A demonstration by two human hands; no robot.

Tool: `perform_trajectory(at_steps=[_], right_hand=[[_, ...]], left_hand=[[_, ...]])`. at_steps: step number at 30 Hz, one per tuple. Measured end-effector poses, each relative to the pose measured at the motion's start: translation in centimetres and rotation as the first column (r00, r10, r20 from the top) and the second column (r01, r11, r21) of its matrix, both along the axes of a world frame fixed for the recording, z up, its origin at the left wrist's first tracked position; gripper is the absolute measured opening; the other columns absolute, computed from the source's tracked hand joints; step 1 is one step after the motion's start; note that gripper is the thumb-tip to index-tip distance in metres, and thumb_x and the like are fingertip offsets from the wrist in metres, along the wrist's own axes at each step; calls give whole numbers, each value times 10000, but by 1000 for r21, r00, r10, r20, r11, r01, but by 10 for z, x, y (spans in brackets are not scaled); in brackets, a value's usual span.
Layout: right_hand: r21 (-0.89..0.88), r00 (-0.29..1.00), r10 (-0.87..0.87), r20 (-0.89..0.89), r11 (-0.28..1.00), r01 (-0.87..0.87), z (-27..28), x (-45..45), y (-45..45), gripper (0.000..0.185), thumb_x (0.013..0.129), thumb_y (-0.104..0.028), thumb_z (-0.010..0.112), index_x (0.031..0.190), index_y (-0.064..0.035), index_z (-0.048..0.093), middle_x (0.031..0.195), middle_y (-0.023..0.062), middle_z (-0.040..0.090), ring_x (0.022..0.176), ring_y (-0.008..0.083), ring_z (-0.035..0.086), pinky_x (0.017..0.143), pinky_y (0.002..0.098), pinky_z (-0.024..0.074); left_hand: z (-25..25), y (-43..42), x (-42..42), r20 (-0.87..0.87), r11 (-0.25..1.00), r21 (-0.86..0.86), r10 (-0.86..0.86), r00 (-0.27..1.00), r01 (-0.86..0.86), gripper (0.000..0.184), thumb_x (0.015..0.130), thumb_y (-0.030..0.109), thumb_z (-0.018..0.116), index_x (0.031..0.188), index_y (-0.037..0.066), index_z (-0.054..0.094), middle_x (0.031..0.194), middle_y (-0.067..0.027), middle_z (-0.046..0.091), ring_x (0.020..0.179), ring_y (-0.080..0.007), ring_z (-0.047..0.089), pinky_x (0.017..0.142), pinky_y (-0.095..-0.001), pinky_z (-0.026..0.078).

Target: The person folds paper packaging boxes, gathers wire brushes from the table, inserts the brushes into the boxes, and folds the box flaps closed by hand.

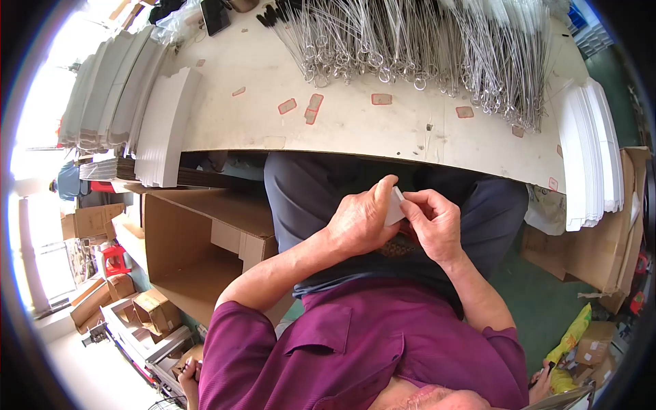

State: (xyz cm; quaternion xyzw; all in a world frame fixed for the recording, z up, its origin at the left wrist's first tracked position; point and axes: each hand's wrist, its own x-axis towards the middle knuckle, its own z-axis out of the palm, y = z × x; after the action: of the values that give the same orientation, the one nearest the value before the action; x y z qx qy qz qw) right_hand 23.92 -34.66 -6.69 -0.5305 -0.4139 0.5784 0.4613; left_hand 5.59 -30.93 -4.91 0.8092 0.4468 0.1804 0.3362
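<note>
Where the white piece (394, 208) sits: above my lap, between my two hands, near the table's edge.
Left hand (361, 220): I have the piece clasped in my curled fingers.
Right hand (433, 224): I pinch its edge between thumb and fingers.
Table (239, 126): in front of me, red-edged labels (382, 99) scattered over it.
Looped wires (396, 41): heaped toward the far side.
White stacks: left (113, 96) and right (593, 157).
Cardboard box (195, 260): open, beside my left leg.
</note>
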Motion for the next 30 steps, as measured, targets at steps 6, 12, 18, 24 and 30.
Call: perform_trajectory(at_steps=[6, 12, 18, 24, 30], right_hand=[[-114, 992, -8, -123, 993, -6, 11, 7, 8, 82, 976, -69, 737, 984, -1, 692, 823, 47, 727, 729, 59, 672, 623, 238, 596], [-73, 999, -18, -40, 997, 15, 15, 8, 7, 117, 989, -93, 726, 928, 5, 710, 785, 40, 718, 653, 41, 630, 599, 223, 574], [-37, 999, -41, 13, 998, 42, 13, 5, 1, 133, 995, -96, 721, 919, 13, 719, 790, 42, 723, 672, 64, 649, 597, 242, 571], [415, 887, -136, 441, 907, -67, 16, 12, 17, 163, 992, -116, 727, 963, 44, 720, 806, 114, 742, 687, 136, 714, 623, 284, 575], [570, 896, -145, 419, 810, -135, 22, 9, 35, 279, 949, -138, 775, 1163, 36, 731, 989, 168, 772, 853, 231, 765, 756, 311, 593]], left_hand=[[-3, -2, 0, 6, 999, 53, 5, 1000, -6, 650, 748, 154, 850, 1271, -36, 513, 1026, -241, 702, 882, -424, 730, 705, -484, 612], [-3, -1, -4, 86, 985, 171, -32, 996, 17, 534, 795, 164, 773, 1218, -32, 512, 957, -229, 683, 800, -400, 719, 653, -476, 593], [-6, -2, -2, 81, 994, 104, -47, 996, 39, 672, 741, 164, 868, 1274, -45, 516, 1032, -246, 699, 873, -423, 731, 690, -483, 612], [1, 18, 9, 64, 999, 39, -13, 998, 11, 627, 749, 163, 864, 1239, -27, 522, 930, -241, 711, 833, -441, 730, 676, -491, 606], [21, 36, 4, 108, 999, 37, 1, 994, -5, 648, 755, 168, 859, 1256, -22, 495, 925, -252, 714, 841, -451, 730, 694, -491, 609]])
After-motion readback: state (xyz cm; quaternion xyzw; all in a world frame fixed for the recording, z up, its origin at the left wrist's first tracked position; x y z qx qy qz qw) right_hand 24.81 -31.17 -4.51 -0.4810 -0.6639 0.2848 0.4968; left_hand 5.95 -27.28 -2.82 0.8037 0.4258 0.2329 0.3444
